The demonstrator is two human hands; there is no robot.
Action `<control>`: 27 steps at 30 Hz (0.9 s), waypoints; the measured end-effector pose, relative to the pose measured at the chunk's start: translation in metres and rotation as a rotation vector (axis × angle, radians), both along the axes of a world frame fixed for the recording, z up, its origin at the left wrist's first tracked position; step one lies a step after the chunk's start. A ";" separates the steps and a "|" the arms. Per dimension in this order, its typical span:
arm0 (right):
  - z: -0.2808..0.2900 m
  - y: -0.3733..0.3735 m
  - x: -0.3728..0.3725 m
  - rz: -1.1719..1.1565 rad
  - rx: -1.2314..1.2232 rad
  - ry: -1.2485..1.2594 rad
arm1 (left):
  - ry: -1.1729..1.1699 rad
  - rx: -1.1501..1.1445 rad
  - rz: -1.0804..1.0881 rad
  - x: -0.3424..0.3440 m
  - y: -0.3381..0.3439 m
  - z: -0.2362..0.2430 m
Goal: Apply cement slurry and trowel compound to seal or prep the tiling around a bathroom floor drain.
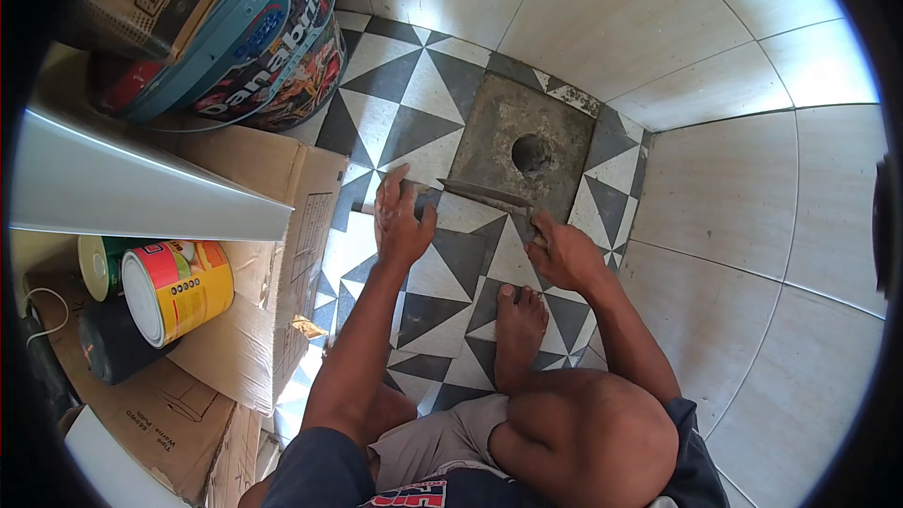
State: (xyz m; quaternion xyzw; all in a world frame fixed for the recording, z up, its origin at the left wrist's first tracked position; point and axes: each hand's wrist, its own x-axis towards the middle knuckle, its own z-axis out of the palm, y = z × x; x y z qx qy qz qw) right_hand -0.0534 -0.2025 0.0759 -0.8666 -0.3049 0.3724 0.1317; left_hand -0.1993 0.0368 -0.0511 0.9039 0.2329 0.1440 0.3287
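Note:
My right hand (569,256) is closed round the handle of a trowel (484,193), whose thin, tapered metal blade shows nearly edge-on. Its blade points left along the near edge of a square grey concrete patch (489,132) with a round dark drain hole (532,154). To the left, my left hand (403,221) has its fingers apart, over or on the black-and-white triangle-patterned floor tiles (437,268). Beneath its fingertips lies a dark tile area; I cannot tell whether they press on it. My bare foot (520,325) rests on the tiles below the right hand.
Large beige wall tiles (715,188) close in the right and far sides. At the far left stands a blue bucket (273,66) with a cardboard box (141,0) on top. An open carton (306,254), a yellow-and-red can (183,287) and a white panel (150,183) occupy the left.

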 end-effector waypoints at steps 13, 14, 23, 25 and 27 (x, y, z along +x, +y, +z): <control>-0.047 -0.015 -0.031 -0.124 0.085 -0.051 | 0.024 0.047 -0.030 0.010 -0.020 -0.001; -0.054 -0.019 -0.035 -0.129 0.085 -0.051 | 0.025 0.047 -0.035 0.013 -0.024 -0.001; -0.053 -0.034 -0.030 -0.325 0.184 0.063 | 0.009 0.093 0.059 0.005 -0.034 -0.004; -0.050 -0.035 -0.023 -0.256 0.133 0.046 | 0.047 0.152 -0.047 0.006 -0.041 -0.001; -0.051 -0.033 -0.022 -0.186 0.090 0.033 | 0.023 0.141 -0.025 0.007 -0.045 0.001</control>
